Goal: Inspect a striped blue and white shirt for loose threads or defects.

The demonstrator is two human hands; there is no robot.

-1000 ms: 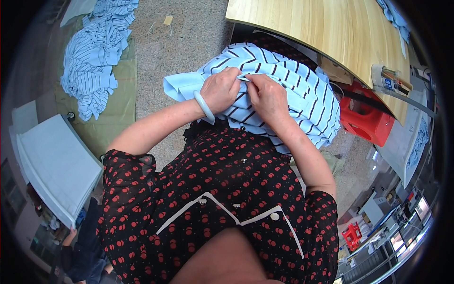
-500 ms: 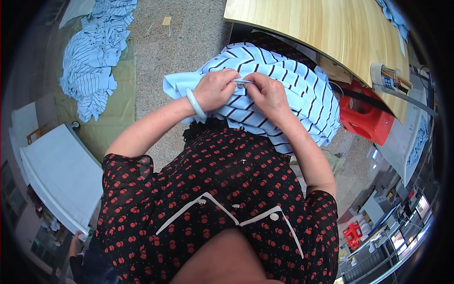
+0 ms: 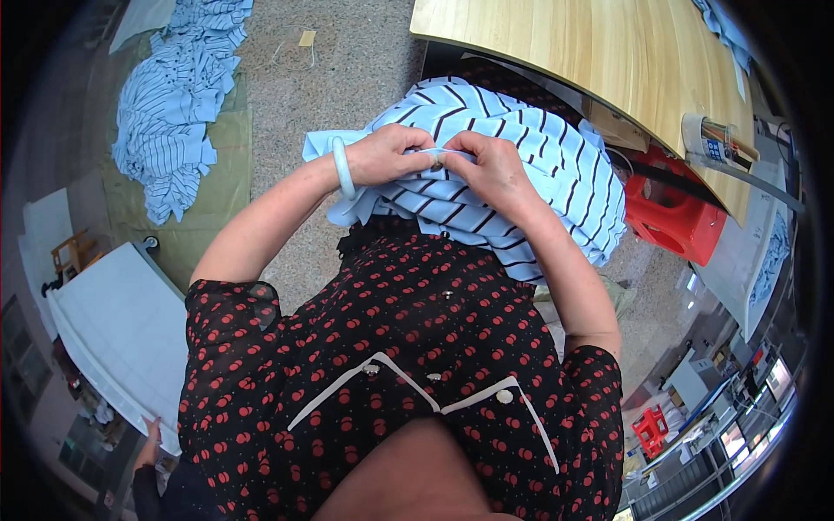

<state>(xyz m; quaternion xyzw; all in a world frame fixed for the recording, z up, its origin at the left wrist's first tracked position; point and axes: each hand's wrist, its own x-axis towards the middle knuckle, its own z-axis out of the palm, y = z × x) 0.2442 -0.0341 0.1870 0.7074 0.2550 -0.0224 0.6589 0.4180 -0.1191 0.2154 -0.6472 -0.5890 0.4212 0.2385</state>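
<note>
The table (image 3: 556, 35) is standing ahead; the striped cloth (image 3: 565, 161) is lying bunched by its near edge. Your left hand (image 3: 387, 154) and right hand (image 3: 497, 167), fingers nearly closed, are pinching the cloth, a small dark piece (image 3: 437, 164) showing between your thumbs.

Lap (image 3: 391, 236): striped garment (image 3: 556, 148); floor (image 3: 295, 95): tan card (image 3: 307, 38), olive sheet (image 3: 230, 165) under blue garments (image 3: 178, 113); table (image 3: 573, 52): blue cloth (image 3: 728, 36)
</note>
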